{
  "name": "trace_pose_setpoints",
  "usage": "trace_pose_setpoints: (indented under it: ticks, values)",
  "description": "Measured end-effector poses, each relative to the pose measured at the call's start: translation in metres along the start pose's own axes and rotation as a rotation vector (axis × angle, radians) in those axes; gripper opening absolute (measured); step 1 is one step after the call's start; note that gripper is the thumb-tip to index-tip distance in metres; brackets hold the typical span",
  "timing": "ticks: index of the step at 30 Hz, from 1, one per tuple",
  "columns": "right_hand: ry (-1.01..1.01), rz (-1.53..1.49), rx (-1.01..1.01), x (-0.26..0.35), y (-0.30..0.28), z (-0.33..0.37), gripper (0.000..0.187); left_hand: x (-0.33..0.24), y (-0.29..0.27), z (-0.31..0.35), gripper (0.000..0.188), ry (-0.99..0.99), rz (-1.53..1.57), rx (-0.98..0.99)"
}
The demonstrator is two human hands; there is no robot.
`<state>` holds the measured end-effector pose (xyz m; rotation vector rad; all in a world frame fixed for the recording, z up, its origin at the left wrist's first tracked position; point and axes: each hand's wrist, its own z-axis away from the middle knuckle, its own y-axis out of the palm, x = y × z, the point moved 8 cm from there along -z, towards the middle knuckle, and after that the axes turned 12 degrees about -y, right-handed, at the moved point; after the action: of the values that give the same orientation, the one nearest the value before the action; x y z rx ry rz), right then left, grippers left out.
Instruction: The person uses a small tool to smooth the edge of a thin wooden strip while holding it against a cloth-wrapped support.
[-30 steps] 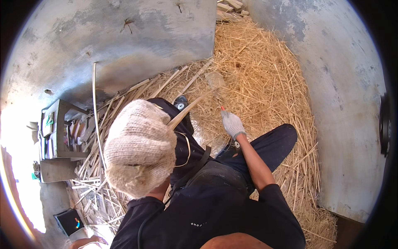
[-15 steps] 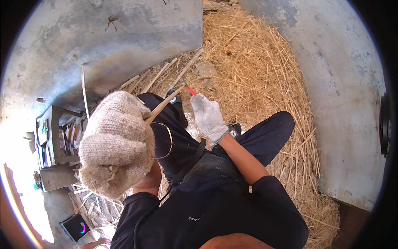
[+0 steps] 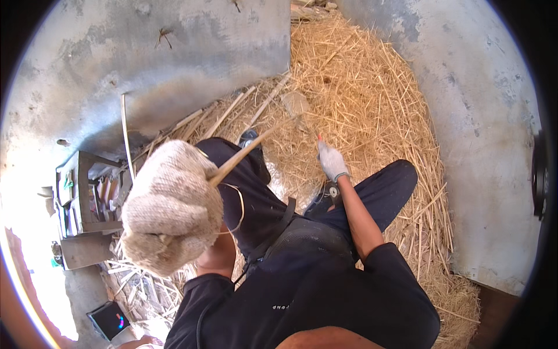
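Observation:
My left hand (image 3: 171, 206), in a thick knitted glove, is closed in a fist near the camera, above my left thigh. Out of it a pale bamboo strip (image 3: 241, 154) slants away to the right, its far end thin against the straw. A thin curled shaving (image 3: 242, 209) hangs just beside that fist. Farther off, my right hand (image 3: 332, 161), in a light glove with a green-edged cuff, is closed round a red-handled knife (image 3: 319, 138). Its narrow blade points toward the strip's far end and is hard to make out; whether they touch I cannot tell.
Straw and shavings (image 3: 372, 110) cover the floor ahead and to the right. Several bamboo slats (image 3: 229, 110) lie by the grey wall (image 3: 203, 46). A wooden shelf (image 3: 87, 218) stands at the left, with a dark screen-like device (image 3: 107, 320) below it.
My right hand has moved away and to the right with the knife, toward the far end of the strip. My left fist still grips the strip, little changed.

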<state>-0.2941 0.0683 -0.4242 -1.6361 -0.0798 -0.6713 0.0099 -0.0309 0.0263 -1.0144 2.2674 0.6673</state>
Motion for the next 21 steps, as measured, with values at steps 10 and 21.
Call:
trace_pose_setpoints:
  ticks: [10,21]
  values:
    - [-0.429,-0.784,-0.084,0.307,-0.215,0.060,0.010,0.001,-0.007,0.008,0.049,0.022,0.024,0.035]
    - [0.294,-0.035,0.258,0.012,-0.007,0.009,0.071,-0.010,0.024,0.014,0.044,0.193,0.043,0.582]
